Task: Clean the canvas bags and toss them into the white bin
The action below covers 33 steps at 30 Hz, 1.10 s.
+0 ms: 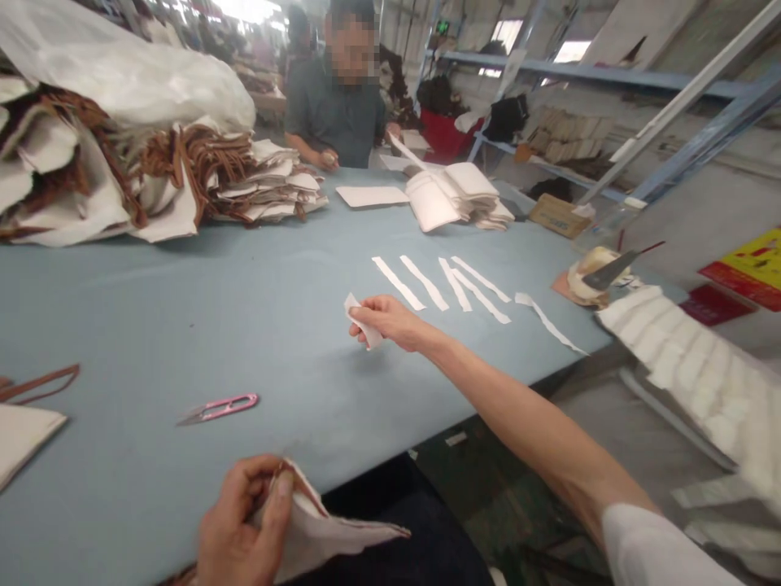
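Observation:
My right hand [390, 319] reaches out over the blue-grey table [183, 309] and pinches a small white strip [359, 324] between its fingers. Several more white strips [451, 283] lie in a row just beyond it. My left hand [241, 529] is at the near table edge, holding a folded white cloth piece [329, 533] with a brown edge. Pink thread snips [220, 407] lie on the table between the two hands.
A big heap of white bags with brown straps [134, 179] fills the far left. A person in a grey shirt [335, 106] works across the table beside stacked white pieces [457, 195]. A tape roll [595, 277] sits at the right edge, white padding [701, 366] beyond.

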Motion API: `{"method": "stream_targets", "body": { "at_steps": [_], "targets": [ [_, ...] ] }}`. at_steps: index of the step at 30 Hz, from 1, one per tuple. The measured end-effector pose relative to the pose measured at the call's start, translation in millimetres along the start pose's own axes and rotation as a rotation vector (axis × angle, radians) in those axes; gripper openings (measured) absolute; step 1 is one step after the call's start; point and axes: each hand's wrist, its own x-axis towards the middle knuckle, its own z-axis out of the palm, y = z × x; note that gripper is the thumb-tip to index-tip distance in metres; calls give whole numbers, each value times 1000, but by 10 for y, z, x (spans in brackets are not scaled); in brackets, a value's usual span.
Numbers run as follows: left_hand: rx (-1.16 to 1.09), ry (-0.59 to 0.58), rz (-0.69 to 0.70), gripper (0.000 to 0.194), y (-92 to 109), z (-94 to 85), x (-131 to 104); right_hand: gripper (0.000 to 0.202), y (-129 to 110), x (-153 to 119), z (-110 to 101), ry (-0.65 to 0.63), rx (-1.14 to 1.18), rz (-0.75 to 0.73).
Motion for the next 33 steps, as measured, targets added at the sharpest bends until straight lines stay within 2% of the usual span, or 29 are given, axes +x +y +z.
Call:
{"method": "stream_targets", "body": {
  "at_steps": [6, 10, 12, 14, 16, 20, 23, 28, 33],
  "targets": [
    [-99, -103, -61, 48, 124, -81, -14, 20, -86, -652, 300, -124, 394, 62],
    [-246, -284, -113, 64, 225, -139, -90, 26, -160, -980, 522, -170, 575, 77],
    [-285, -338, -137, 71, 285, -144, -126, 28, -215, -1126, 632, -188, 640, 74],
    [-292, -368, -144, 73, 340, -136, -163, 30, -288, -1250, 731, -200, 698, 74],
    [-293, -398, -143, 68, 383, -115, -204, 32, -369, -1348, 812, -204, 769, 84],
    [-314, -387, -141, 51, 415, -60, -276, 36, -504, -1458, 915, -193, 876, 91],
    [-352, -364, -162, 51, 407, -68, -324, 35, -533, -1467, 945, -200, 887, 60],
    [-422, -502, -280, 56, 412, -222, -462, 28, -466, -1349, 967, -181, 865, -28],
    [-450, -520, -359, 56, 429, -342, -596, 26, -407, -1255, 1009, -160, 839, -43]
  ]
}}
